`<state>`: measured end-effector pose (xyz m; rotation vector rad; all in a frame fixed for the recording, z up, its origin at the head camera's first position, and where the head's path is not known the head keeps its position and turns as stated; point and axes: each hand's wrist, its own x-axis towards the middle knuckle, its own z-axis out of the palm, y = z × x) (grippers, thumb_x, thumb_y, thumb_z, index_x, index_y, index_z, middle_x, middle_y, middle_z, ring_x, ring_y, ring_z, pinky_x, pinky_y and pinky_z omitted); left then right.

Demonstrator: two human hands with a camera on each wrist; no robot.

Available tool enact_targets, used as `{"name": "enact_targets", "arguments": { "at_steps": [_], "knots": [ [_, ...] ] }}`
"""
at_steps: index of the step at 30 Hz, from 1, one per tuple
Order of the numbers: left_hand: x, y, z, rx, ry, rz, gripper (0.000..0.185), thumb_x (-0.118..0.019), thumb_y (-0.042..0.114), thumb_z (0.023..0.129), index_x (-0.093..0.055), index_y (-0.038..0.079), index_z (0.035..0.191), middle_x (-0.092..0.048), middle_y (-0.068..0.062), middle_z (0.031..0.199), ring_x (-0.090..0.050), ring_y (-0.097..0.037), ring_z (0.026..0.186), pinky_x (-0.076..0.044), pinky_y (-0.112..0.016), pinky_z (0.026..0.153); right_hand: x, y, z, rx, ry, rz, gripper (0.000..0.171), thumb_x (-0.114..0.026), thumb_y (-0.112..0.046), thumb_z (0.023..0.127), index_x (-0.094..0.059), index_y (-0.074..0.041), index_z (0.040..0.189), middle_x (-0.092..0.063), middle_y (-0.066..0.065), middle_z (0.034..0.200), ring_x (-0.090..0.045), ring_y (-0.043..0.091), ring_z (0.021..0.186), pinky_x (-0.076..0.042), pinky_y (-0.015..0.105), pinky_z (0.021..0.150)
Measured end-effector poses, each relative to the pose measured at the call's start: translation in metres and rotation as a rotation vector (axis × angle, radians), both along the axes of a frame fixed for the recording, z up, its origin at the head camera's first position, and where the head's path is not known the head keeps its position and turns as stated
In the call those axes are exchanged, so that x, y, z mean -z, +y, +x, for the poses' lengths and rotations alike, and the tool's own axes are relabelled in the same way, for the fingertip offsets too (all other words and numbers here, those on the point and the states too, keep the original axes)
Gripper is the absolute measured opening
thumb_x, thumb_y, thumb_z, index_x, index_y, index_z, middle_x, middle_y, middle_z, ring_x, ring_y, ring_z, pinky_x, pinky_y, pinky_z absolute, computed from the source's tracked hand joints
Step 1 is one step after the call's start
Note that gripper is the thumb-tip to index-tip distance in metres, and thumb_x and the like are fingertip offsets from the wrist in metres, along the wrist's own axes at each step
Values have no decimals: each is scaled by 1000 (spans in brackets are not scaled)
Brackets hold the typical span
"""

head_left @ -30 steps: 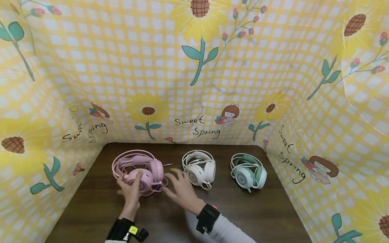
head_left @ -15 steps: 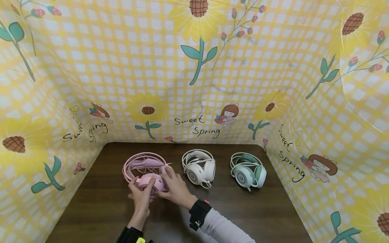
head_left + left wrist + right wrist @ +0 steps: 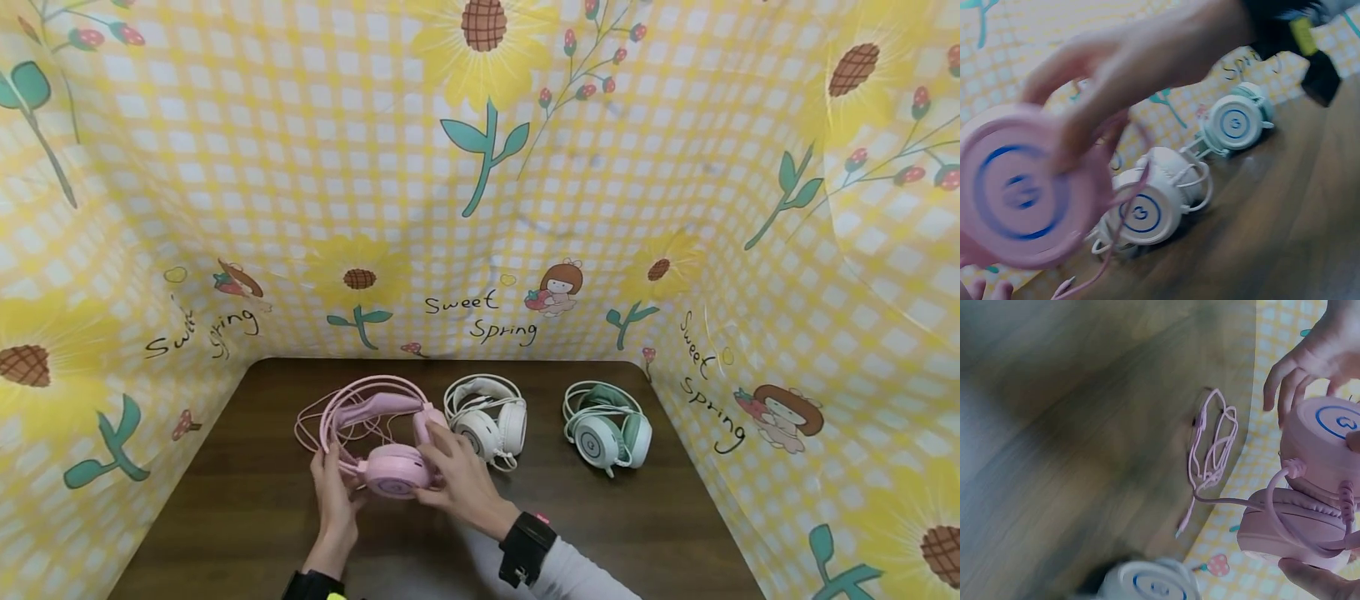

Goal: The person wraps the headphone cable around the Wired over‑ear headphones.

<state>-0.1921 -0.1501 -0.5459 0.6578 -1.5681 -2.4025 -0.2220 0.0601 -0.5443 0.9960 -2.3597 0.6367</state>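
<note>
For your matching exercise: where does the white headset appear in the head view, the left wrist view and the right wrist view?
Head view: white headset at table centre, between the pink headset and green headset.
Left wrist view: lower centre.
Right wrist view: bottom edge, partly cut off.
Shared landmark: the pink headset, in all three views.

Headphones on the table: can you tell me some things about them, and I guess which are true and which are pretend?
1. Both hands hold the pink headphones. True: the left hand and right hand grip them.
2. The white headphones sit in the middle of the row. True.
3. The green headphones are being lifted. False: they lie untouched on the table.
4. The pink cable is plugged into a computer. False: it lies loose on the table.
5. There are five headphones. False: three.
</note>
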Motion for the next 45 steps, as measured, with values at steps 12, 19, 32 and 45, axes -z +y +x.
{"name": "enact_targets", "arguments": {
  "at_steps": [12, 19, 32, 45],
  "knots": [
    [2, -36, -12, 372, 43, 109, 56, -34, 50, 105, -40, 1, 130, -69, -8, 99, -71, -28, 89, -57, -42, 83, -16, 69, 24, -212, 45, 91, 55, -86, -30, 65, -66, -21, 115, -40, 6, 150, -42, 28, 133, -53, 42, 89],
    [-2, -29, -16, 519, -1, -18, 51, -49, 39, 103, -47, -2, 133, -69, -13, 98, -66, -18, 72, -55, -26, 61, -27, 92, 22, -328, 77, 185, 52, -88, -27, 68, -66, -19, 115, -40, 7, 151, -39, 36, 136, -51, 43, 95],
    [3, -24, -13, 687, -9, -166, 49, -71, 7, 87, -52, -11, 128, -60, -2, 82, -56, -10, 63, -49, -21, 57, -26, 106, 21, -329, 59, 228, 53, -88, -24, 67, -66, -19, 115, -38, 7, 151, -37, 34, 137, -51, 42, 95],
    [6, -14, -8, 523, -90, -311, 11, -66, -5, 79, -67, -1, 90, -57, -2, 66, -48, -9, 51, -42, -19, 45, -27, 102, 25, -313, 75, 242, 57, -89, -23, 65, -67, -19, 117, -40, 5, 150, -34, 39, 139, -54, 41, 89]
  ]
}}
